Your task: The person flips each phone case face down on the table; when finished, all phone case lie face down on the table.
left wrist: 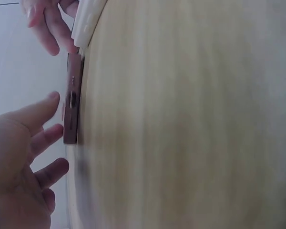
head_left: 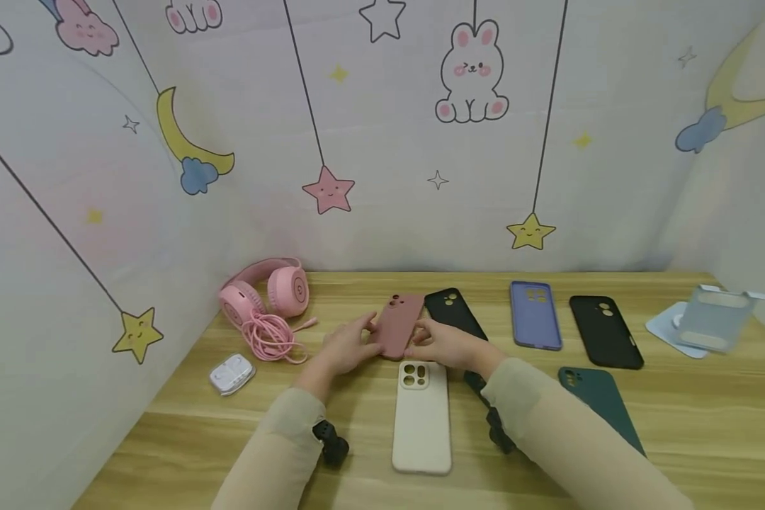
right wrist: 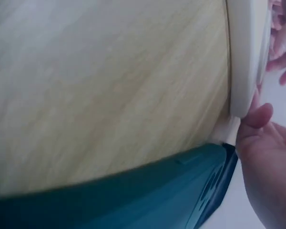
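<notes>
A dusty-pink phone case [head_left: 397, 327] lies on the table with its camera cutouts away from the person. My left hand [head_left: 347, 345] is at its left side, thumb and fingers spread; in the left wrist view, fingertips [left wrist: 55, 133] come right up to the case's edge [left wrist: 72, 102]. At its lower right corner, my right hand [head_left: 449, 346] touches it with the fingertips. A cream phone case [head_left: 422, 428] lies just in front, between the forearms. Under and beyond the right hand is a black phone case [head_left: 454, 312], partly hidden.
Pink headphones [head_left: 288, 292] with a coiled cable [head_left: 270, 338] and a small clear case [head_left: 232, 374] sit left. To the right lie a purple case [head_left: 535, 315], another black case [head_left: 605, 331], a green case [head_left: 602, 400] and a pale blue stand [head_left: 717, 319]. A patterned curtain [head_left: 389, 142] hangs behind.
</notes>
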`<state>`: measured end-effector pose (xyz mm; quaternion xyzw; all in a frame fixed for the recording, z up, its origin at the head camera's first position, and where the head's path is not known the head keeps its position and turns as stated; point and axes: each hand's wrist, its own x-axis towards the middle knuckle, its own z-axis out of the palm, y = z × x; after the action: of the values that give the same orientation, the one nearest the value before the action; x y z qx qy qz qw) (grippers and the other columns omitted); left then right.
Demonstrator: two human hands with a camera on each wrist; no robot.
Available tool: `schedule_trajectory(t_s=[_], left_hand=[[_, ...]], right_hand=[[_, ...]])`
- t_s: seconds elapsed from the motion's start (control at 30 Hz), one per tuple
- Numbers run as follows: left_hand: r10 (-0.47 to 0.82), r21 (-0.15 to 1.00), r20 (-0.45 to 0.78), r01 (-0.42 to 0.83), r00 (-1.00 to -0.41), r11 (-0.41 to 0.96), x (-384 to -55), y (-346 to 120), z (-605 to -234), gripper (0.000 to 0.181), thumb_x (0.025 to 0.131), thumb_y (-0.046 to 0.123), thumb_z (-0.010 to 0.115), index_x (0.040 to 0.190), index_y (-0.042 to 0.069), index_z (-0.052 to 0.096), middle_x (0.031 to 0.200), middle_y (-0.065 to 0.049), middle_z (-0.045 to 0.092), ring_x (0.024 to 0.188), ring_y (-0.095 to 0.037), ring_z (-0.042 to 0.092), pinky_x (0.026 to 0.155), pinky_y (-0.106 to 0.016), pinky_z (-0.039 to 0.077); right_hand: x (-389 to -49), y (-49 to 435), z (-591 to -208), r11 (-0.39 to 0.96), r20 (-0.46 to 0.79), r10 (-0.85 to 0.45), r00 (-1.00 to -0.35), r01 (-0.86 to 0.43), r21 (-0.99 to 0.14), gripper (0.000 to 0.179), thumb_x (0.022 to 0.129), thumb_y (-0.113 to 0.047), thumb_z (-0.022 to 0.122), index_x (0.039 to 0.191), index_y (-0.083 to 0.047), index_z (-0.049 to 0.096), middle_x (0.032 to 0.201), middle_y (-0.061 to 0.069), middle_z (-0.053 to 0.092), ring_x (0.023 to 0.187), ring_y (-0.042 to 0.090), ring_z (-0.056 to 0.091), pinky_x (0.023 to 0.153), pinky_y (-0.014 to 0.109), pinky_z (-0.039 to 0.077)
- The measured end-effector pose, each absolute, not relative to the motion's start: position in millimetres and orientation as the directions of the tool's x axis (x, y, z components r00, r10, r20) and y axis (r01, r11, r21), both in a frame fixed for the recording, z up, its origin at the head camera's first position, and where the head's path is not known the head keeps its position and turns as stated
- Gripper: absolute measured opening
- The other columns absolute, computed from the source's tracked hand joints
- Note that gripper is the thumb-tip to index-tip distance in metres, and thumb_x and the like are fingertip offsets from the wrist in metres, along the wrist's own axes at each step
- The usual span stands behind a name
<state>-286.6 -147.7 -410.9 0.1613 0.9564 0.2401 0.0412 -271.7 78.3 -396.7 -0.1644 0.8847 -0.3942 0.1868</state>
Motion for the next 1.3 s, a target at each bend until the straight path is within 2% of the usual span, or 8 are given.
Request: schedule_trajectory(t_s=[0.1, 0.27, 0.5, 0.8, 0.97, 1.1, 1.3], left_hand=[[0.29, 0.414, -0.003, 0.263, -0.957, 0.871, -287, -148, -411, 0.068, 0.087, 0.037, 0.067, 0.145, 0.014, 0.038, 0.126, 0.002, 0.058, 0.115, -0.033, 0.049, 0.09, -0.052, 0.033], [0.251, 0.359, 0.002, 0.235, -0.968, 0.903, -287, -144, -411, 0.069, 0.085, 0.041, 0.067, 0.144, 0.017, 0.039, 0.127, -0.003, 0.057, 0.118, -0.035, 0.045, 0.093, -0.054, 0.031], [0.23, 0.325, 0.012, 0.221, -0.973, 0.919, -287, -135, -410, 0.07, 0.086, 0.043, 0.066, 0.144, 0.015, 0.04, 0.133, -0.007, 0.052, 0.124, -0.038, 0.04, 0.098, -0.056, 0.027], [0.238, 0.322, 0.016, 0.23, -0.971, 0.918, -288, -132, -406, 0.07, 0.085, 0.044, 0.067, 0.144, 0.016, 0.04, 0.125, -0.004, 0.057, 0.12, -0.036, 0.044, 0.095, -0.056, 0.03], [0.297, 0.402, 0.015, 0.278, -0.955, 0.872, -286, -117, -398, 0.068, 0.084, 0.042, 0.067, 0.143, 0.018, 0.041, 0.124, 0.0, 0.059, 0.117, -0.035, 0.043, 0.093, -0.055, 0.027], [0.415, 0.472, -0.016, 0.359, -0.91, 0.805, -283, -96, -390, 0.067, 0.086, 0.039, 0.067, 0.143, 0.015, 0.04, 0.128, 0.0, 0.056, 0.125, -0.037, 0.037, 0.098, -0.057, 0.021], [0.478, 0.448, -0.124, 0.38, -0.87, 0.809, -281, -71, -385, 0.068, 0.086, 0.045, 0.064, 0.144, 0.019, 0.039, 0.132, 0.007, 0.053, 0.13, -0.034, 0.031, 0.103, -0.054, 0.017]], right_hand=[[-272, 84, -393, 0.624, -0.161, -0.435, -0.886, -0.168, -0.763, 0.071, 0.091, -0.033, 0.061, 0.148, -0.007, 0.026, 0.131, 0.009, 0.052, 0.12, 0.027, 0.048, 0.096, 0.045, 0.039], [-274, 105, -385, 0.627, -0.082, -0.427, -0.901, -0.23, -0.744, 0.067, 0.093, -0.026, 0.059, 0.145, 0.001, 0.027, 0.131, 0.015, 0.052, 0.121, 0.034, 0.046, 0.097, 0.048, 0.037], [-278, 152, -384, 0.7, -0.096, -0.396, -0.913, -0.233, -0.675, 0.067, 0.092, -0.026, 0.061, 0.144, 0.001, 0.029, 0.131, 0.018, 0.05, 0.121, 0.038, 0.044, 0.094, 0.05, 0.038], [-274, 181, -391, 0.722, -0.094, -0.409, -0.908, -0.258, -0.642, 0.069, 0.087, -0.019, 0.067, 0.142, 0.004, 0.032, 0.129, 0.022, 0.05, 0.104, 0.032, 0.057, 0.085, 0.047, 0.045], [-272, 181, -389, 0.729, -0.086, -0.432, -0.898, -0.291, -0.62, 0.067, 0.086, -0.016, 0.068, 0.141, 0.003, 0.034, 0.127, 0.02, 0.051, 0.098, 0.026, 0.059, 0.082, 0.045, 0.046], [-272, 181, -389, 0.747, -0.097, -0.435, -0.895, -0.298, -0.594, 0.066, 0.086, -0.015, 0.068, 0.141, 0.003, 0.036, 0.126, 0.019, 0.053, 0.091, 0.021, 0.061, 0.082, 0.043, 0.046], [-272, 181, -389, 0.761, -0.095, -0.438, -0.894, -0.312, -0.569, 0.062, 0.085, -0.015, 0.069, 0.137, 0.004, 0.041, 0.121, 0.018, 0.057, 0.087, 0.019, 0.061, 0.079, 0.042, 0.047]])
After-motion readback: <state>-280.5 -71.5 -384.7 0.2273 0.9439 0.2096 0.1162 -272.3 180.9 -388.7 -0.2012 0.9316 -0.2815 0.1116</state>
